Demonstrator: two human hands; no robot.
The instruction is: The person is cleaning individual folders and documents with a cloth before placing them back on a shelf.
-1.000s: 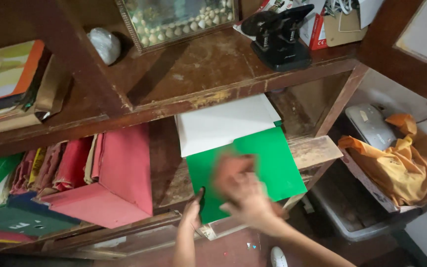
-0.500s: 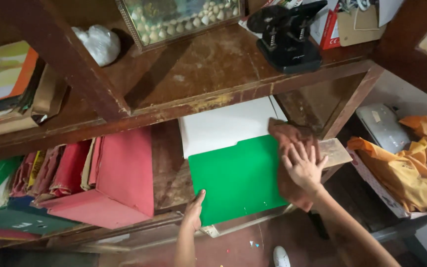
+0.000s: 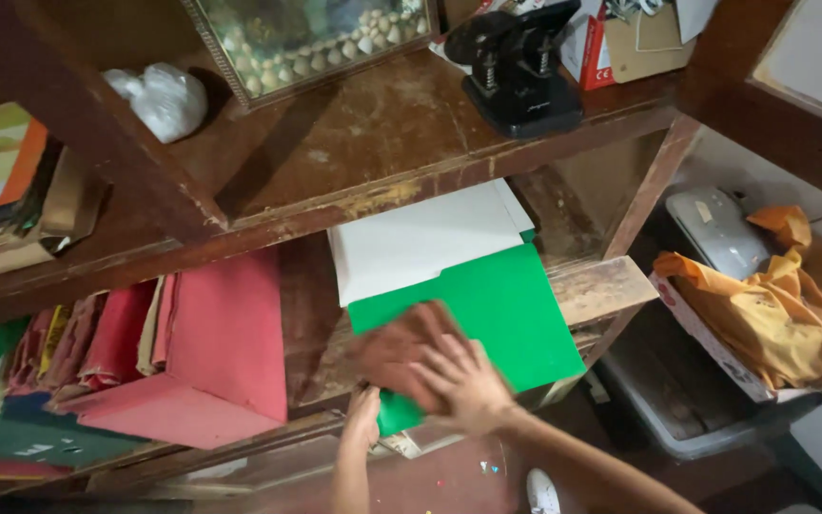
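Observation:
A green folder [image 3: 511, 305] lies on the lower wooden shelf [image 3: 601, 286], with white sheets [image 3: 420, 243] sticking out behind it. My right hand [image 3: 463, 381] presses a brown cloth [image 3: 397, 347] flat against the folder's near left corner. My left hand [image 3: 363, 419] grips the folder's front edge from below, just under the cloth.
Red folders [image 3: 206, 352] and stacked files fill the shelf to the left. On the upper shelf stand a black hole punch [image 3: 520, 67], a framed shell picture [image 3: 306, 38] and a white bag [image 3: 159, 95]. An orange cloth [image 3: 773, 305] lies in a box at the right.
My right hand has swept the brown cloth from the folder's right edge across to its near left corner. My left hand has stayed at the front edge.

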